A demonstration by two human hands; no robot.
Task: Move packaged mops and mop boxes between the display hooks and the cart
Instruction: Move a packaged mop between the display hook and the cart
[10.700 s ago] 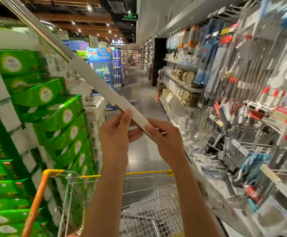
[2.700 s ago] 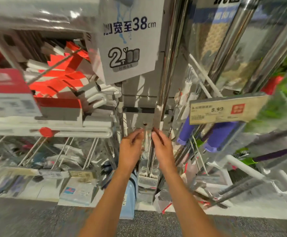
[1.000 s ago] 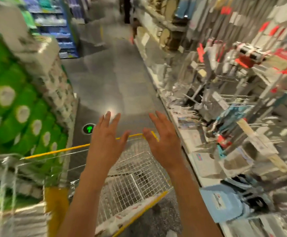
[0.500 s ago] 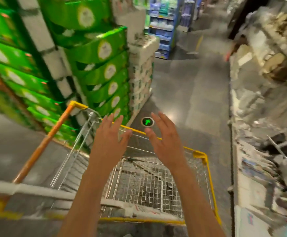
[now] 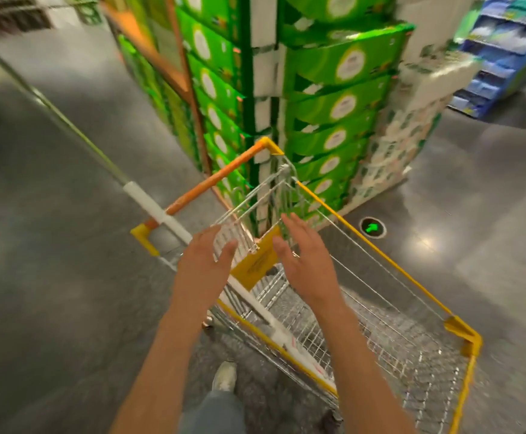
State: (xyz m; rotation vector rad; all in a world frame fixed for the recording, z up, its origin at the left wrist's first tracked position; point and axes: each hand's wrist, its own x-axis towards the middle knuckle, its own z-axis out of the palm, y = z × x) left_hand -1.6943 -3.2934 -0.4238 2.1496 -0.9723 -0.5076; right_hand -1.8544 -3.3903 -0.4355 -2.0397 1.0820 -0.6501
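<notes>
A packaged mop (image 5: 149, 205) with a white grip and thin metal pole lies slanted across the wire cart (image 5: 380, 311), its pole sticking out to the upper left and its lower part running down inside along the near rim. My left hand (image 5: 205, 264) hovers just above the white part of the mop, fingers spread, holding nothing. My right hand (image 5: 305, 261) floats over the cart's child seat flap, fingers straight and also empty. The display hooks are out of view.
The cart has a yellow rim and an orange handle (image 5: 211, 180). A tall stack of green boxes (image 5: 318, 98) stands right behind it. A blue shelf unit (image 5: 502, 48) is at the far right. My shoe (image 5: 224, 375) is on the grey floor beside the cart.
The view has swung left from the mop display to the cart. Both empty hands came down over the cart's handle end, and a mop lying in the cart is now visible.
</notes>
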